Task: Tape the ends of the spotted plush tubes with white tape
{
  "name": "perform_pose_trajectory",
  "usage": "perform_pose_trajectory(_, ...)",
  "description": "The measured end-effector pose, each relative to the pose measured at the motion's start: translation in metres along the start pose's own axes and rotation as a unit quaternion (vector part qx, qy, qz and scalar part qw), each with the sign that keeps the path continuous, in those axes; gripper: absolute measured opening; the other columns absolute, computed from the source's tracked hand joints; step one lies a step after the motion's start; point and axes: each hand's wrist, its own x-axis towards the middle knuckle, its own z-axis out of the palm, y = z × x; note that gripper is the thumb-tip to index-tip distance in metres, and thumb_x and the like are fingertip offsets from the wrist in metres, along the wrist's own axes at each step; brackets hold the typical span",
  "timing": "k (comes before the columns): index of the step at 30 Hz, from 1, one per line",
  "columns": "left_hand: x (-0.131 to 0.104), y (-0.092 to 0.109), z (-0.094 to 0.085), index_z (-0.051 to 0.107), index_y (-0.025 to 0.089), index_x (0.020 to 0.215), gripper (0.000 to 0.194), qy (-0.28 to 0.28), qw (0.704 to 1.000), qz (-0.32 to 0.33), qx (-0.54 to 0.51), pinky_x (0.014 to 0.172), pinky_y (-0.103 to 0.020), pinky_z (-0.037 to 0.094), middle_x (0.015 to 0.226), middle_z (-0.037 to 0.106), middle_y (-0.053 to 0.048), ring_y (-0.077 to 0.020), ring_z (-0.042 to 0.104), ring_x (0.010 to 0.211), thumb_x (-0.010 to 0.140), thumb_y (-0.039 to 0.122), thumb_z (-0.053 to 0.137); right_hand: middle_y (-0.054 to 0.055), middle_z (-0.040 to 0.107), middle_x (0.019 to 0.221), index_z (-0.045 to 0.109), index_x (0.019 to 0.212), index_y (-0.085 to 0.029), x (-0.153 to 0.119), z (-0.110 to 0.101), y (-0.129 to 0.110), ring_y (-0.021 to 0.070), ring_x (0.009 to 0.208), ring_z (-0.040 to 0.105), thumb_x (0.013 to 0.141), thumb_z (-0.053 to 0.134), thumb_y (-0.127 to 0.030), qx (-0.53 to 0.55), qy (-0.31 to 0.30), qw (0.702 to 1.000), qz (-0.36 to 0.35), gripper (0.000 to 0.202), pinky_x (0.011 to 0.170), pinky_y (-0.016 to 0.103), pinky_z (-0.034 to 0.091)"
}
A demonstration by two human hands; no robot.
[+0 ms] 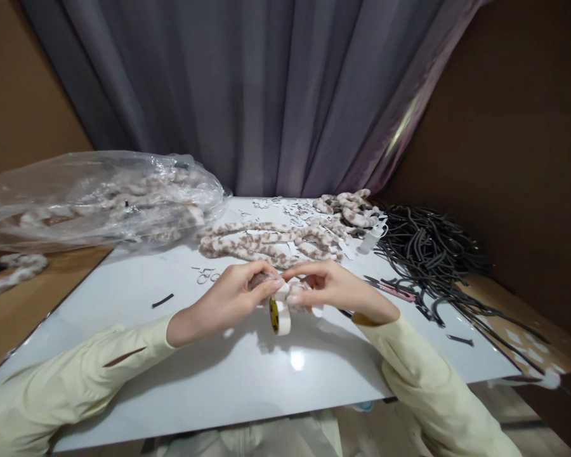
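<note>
My left hand (240,291) and my right hand (335,289) meet over the table, fingers pinched close together. Between them is a short part of a fluffy white and brown cord (261,278), largely covered by my fingers; both hands grip it. A roll of white tape (282,318) with a yellow and black core hangs just below the fingertips, its free strip running up to them. Right behind the hands lies a bundle of longer fluffy spotted cords (247,242).
A clear plastic bag (99,197) of fluffy cords sits at the left. Black cords (423,247) are heaped at the right, near pink-handled snips (397,290) and a small white bottle (371,238). Metal rings (204,276) and a black cord scrap (162,301) lie left.
</note>
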Motion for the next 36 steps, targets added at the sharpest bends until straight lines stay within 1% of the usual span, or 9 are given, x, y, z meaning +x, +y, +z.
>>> perform_pose_trajectory(3, 0.001, 0.001, 0.0, 0.061, 0.016, 0.084, 0.026, -0.022, 0.998, -0.025, -0.048, 0.054, -0.022, 0.039, 0.07, 0.059, 0.0, -0.0123, 0.052, 0.06, 0.084, 0.04, 0.05, 0.005, 0.067, 0.083, 0.061, 0.109, -0.013, 0.001, -0.009, 0.011, 0.0123, 0.067, 0.06, 0.086, 0.05, -0.043, 0.169, -0.077, 0.978, 0.091, 0.039, 0.058, 0.021, 0.046)
perform_pose_trajectory(6, 0.0, 0.003, 0.001, 0.06, 0.014, 0.082, 0.025, -0.021, 0.994, -0.048, -0.093, 0.053, -0.022, 0.042, 0.072, 0.06, -0.001, -0.0116, 0.054, 0.059, 0.082, 0.039, 0.054, 0.004, 0.067, 0.084, 0.063, 0.105, -0.012, 0.003, -0.004, 0.018, 0.0135, 0.071, 0.062, 0.075, 0.064, -0.031, 0.235, -0.154, 0.957, 0.079, 0.035, 0.065, 0.023, 0.049)
perform_pose_trajectory(8, 0.0, 0.005, 0.002, 0.059, 0.014, 0.08, 0.024, -0.017, 0.992, -0.059, -0.107, 0.051, -0.021, 0.042, 0.07, 0.06, -0.001, -0.0109, 0.053, 0.057, 0.081, 0.038, 0.055, 0.003, 0.067, 0.082, 0.065, 0.096, -0.011, 0.005, 0.004, 0.018, 0.0138, 0.072, 0.062, 0.069, 0.069, -0.021, 0.225, -0.164, 0.959, 0.058, 0.03, 0.066, 0.022, 0.049)
perform_pose_trajectory(11, -0.002, 0.008, 0.003, 0.06, 0.014, 0.079, 0.023, -0.014, 0.991, -0.061, -0.121, 0.051, -0.021, 0.042, 0.069, 0.06, 0.0, -0.011, 0.053, 0.057, 0.081, 0.037, 0.055, 0.003, 0.067, 0.073, 0.068, 0.082, -0.009, 0.009, 0.017, 0.015, 0.0129, 0.065, 0.06, 0.072, 0.065, -0.021, 0.161, -0.111, 0.98, 0.021, 0.016, 0.06, 0.02, 0.048)
perform_pose_trajectory(14, -0.004, 0.01, 0.003, 0.061, 0.014, 0.079, 0.022, -0.006, 0.993, -0.05, -0.11, 0.052, -0.021, 0.041, 0.07, 0.061, -0.001, -0.0114, 0.053, 0.059, 0.081, 0.035, 0.055, 0.006, 0.069, 0.073, 0.069, 0.077, -0.009, 0.012, 0.024, 0.016, 0.0148, 0.064, 0.062, 0.083, 0.056, -0.028, 0.068, -0.026, 0.995, -0.067, 0.024, 0.059, 0.022, 0.049)
perform_pose_trajectory(19, -0.003, 0.007, 0.003, 0.061, 0.015, 0.078, 0.02, 0.001, 0.996, -0.048, -0.072, 0.051, -0.021, 0.038, 0.067, 0.06, 0.0, -0.0108, 0.05, 0.057, 0.081, 0.034, 0.054, 0.011, 0.069, 0.099, 0.065, 0.105, -0.015, 0.012, 0.025, 0.029, 0.0182, 0.092, 0.065, 0.089, 0.049, -0.022, -0.121, 0.158, 0.953, -0.229, 0.024, 0.08, 0.028, 0.052)
perform_pose_trajectory(26, -0.004, 0.009, 0.005, 0.06, 0.016, 0.072, 0.02, -0.041, 0.997, -0.044, -0.044, 0.05, -0.022, 0.035, 0.064, 0.058, 0.002, -0.01, 0.047, 0.053, 0.082, 0.032, 0.052, 0.009, 0.066, 0.11, 0.052, 0.124, -0.018, 0.003, 0.02, 0.025, 0.0152, 0.104, 0.062, 0.093, 0.038, -0.013, -0.317, 0.209, 0.894, -0.238, 0.035, 0.085, 0.025, 0.053)
perform_pose_trajectory(31, -0.003, 0.006, 0.005, 0.059, 0.017, 0.075, 0.019, -0.045, 0.998, -0.007, -0.047, 0.054, -0.022, 0.036, 0.068, 0.059, 0.001, -0.011, 0.05, 0.059, 0.084, 0.032, 0.051, 0.009, 0.065, 0.113, 0.051, 0.125, -0.018, 0.003, 0.019, 0.023, 0.015, 0.105, 0.061, 0.091, 0.04, -0.009, -0.348, 0.282, 0.852, -0.27, 0.037, 0.087, 0.023, 0.051)
perform_pose_trajectory(36, -0.005, 0.002, 0.006, 0.058, 0.018, 0.081, 0.015, -0.047, 0.998, 0.038, -0.01, 0.055, -0.022, 0.034, 0.068, 0.058, 0.002, -0.0106, 0.047, 0.057, 0.086, 0.029, 0.049, 0.01, 0.061, 0.118, 0.049, 0.128, -0.017, 0.002, 0.02, 0.024, 0.0161, 0.112, 0.057, 0.091, 0.039, -0.009, -0.332, 0.29, 0.855, -0.272, 0.039, 0.094, 0.026, 0.049)
